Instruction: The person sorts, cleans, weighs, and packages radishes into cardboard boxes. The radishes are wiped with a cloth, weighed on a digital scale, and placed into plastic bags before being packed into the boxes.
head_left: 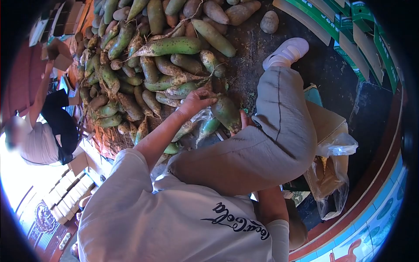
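A thick green radish [225, 112] with soil on its skin is held between my two hands, just beyond my bent leg. My left hand [200, 101] pinches its upper end, where thin roots or stem stubs stick out. At the lower end, fingers of my right hand [245, 119] press against the radish; the rest of that hand is hidden behind my leg. Close by lie another green radish [210, 127] and some clear plastic. A large heap of muddy radishes [170, 46] spreads beyond my left hand.
An open cardboard box [328, 168] lined with clear plastic stands right of my leg. Green-and-white cartons [358, 39] are at the upper right. One radish [269, 22] lies apart on the dark floor. Another person [43, 135] is at the left, near stacked boxes [70, 194].
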Available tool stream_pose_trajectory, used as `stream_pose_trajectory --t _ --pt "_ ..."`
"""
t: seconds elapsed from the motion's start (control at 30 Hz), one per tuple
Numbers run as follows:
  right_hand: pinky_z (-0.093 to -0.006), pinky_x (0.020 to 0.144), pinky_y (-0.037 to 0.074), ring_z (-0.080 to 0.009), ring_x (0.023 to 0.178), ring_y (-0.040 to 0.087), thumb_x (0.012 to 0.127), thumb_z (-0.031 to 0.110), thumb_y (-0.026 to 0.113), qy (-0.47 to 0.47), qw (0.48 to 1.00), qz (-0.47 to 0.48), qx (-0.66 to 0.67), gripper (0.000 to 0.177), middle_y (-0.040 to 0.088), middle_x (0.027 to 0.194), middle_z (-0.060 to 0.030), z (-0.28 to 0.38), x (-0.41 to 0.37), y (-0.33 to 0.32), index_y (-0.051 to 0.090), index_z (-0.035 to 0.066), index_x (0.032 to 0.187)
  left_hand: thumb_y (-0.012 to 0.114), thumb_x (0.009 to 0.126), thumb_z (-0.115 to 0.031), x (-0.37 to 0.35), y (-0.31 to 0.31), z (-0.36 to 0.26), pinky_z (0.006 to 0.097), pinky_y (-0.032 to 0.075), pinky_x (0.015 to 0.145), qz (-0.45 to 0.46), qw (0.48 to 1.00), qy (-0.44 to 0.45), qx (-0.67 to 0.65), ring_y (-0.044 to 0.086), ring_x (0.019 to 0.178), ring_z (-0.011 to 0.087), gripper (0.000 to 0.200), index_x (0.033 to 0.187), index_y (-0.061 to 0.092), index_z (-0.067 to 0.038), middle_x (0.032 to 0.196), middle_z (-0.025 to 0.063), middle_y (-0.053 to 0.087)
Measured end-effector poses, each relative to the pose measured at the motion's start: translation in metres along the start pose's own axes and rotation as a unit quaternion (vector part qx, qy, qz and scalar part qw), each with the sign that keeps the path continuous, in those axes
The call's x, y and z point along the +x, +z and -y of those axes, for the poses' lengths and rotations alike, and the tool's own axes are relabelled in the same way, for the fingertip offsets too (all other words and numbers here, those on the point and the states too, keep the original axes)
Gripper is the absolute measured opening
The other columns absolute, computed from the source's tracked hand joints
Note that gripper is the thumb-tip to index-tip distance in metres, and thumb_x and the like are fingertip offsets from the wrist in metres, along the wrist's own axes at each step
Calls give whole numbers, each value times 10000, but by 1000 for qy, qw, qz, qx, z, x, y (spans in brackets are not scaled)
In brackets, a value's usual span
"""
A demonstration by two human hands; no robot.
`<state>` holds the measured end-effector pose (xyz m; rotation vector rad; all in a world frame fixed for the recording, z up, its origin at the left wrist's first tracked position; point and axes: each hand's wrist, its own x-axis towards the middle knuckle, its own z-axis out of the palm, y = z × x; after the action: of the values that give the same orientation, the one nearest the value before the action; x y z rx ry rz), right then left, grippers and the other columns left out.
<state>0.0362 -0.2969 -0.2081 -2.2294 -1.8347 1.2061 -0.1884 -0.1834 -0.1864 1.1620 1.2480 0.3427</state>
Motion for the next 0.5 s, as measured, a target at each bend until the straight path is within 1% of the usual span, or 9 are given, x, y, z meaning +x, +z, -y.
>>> stream_pose_trajectory --t 0.03,0.13,0.23,0.33,0.43,0.5 --pt "-374 864 429 -300 1039 538 703 291 663 6 1000 -4 -2 695 529 1202 -159 -3 -1 -2 386 15 1278 683 782 -115 0 -3 -3 258 416 824 17 998 52 43 539 914 107 155 907 663 -25 914 49 612" --pt "-375 860 433 -301 1035 542 700 288 668 11 1000 -8 -7 698 532 1198 -160 -10 2 -8 386 14 1277 686 769 -82 2 -7 -5 259 446 771 41 997 46 55 560 842 100 122 856 657 -1 849 50 612" --pt "-375 856 436 -301 1030 545 697 286 673 18 1000 -9 -11 701 535 1194 -160 -14 0 -12 386 13 1276 683 763 -57 0 -6 -9 250 470 704 33 993 38 110 578 775 94 85 823 654 -4 816 45 628" --pt "-375 852 439 -301 1025 549 694 283 677 20 1000 -11 -13 705 538 1191 -161 -16 -3 -15 386 12 1276 670 770 -45 -1 -6 -14 243 482 663 41 998 -33 37 588 715 98 60 805 651 -1 786 43 638" --pt "-375 849 442 -302 1020 553 691 281 682 26 1000 -7 -12 708 541 1187 -161 -16 -15 -13 386 11 1275 685 730 -51 -1 -5 -11 249 482 668 27 995 4 91 587 710 98 87 786 646 2 768 58 638" --pt "-375 846 445 -302 1017 555 689 279 686 28 1000 -5 -12 710 543 1184 -161 -16 -22 -12 386 10 1274 693 694 -56 -1 -1 -14 255 481 659 12 984 48 171 591 695 105 110 773 642 1 736 68 633"
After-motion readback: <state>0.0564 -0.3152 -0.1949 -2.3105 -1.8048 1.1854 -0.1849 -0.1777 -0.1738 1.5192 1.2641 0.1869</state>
